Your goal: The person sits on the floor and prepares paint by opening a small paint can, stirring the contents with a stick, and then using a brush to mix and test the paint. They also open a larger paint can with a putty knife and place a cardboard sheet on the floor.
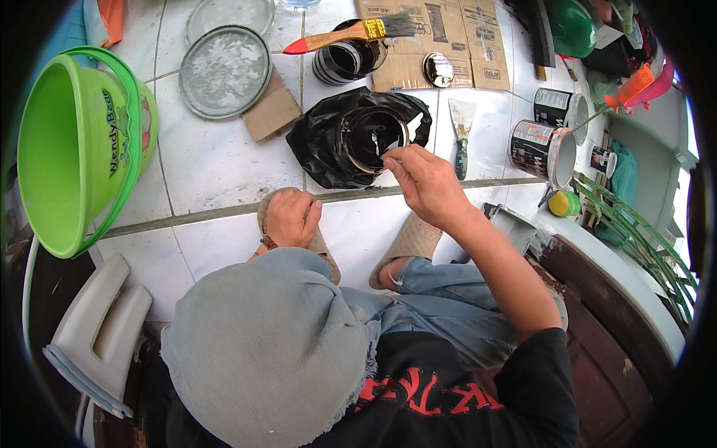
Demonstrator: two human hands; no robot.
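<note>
My right hand (427,183) is closed in a pinch at the near right rim of an open can of glossy black liquid (371,140). Whatever lies between those fingertips is too small or hidden to make out. Under and around the can spreads a crumpled black plastic bag (315,140). My left hand (291,218) is curled closed above a tan sandal (326,257), nearer me than the can, and nothing shows in it. A paintbrush (355,34) with a red-tipped wooden handle lies across a dark container (345,63) beyond the bag. Right of the can lies a putty knife (461,142).
Flattened cardboard (482,52) bears a small round dark-smeared lid (438,69). Farther left are a grey round lid (225,72), a cardboard piece (272,112) and a green bucket (52,149). Paint cans (532,151) lie at the right. A tile ledge (224,210) runs across.
</note>
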